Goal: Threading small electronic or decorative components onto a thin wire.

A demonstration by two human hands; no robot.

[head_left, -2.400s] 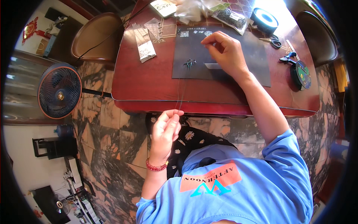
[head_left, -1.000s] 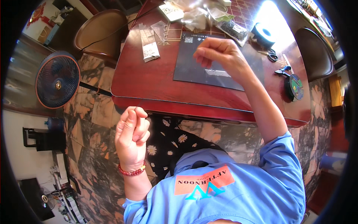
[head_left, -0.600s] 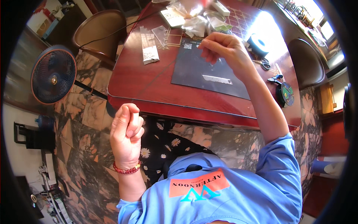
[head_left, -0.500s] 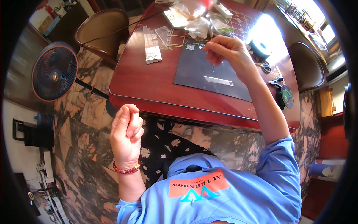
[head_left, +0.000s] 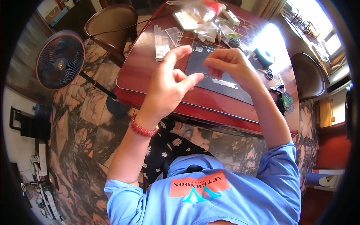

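My left hand is raised over the near edge of the red table, thumb and index finger spread wide apart with nothing visible between them. Facing it, my right hand has its thumb and fingertips pinched together; anything between them is too small to make out. Both hands hover above a flat black sheet on the tabletop. A pale, shiny strip lies on that sheet, partly behind the right hand.
Clear plastic packets lie at the table's left, and crumpled clear bags at the back. On the right are a roll of tape, black scissors and a black-and-green round spool. A fan stands left.
My left hand has risen from beside the table toward my right hand, and its curled fingers have opened. The right hand stays pinched at nearly the same place; the view has shifted slightly.
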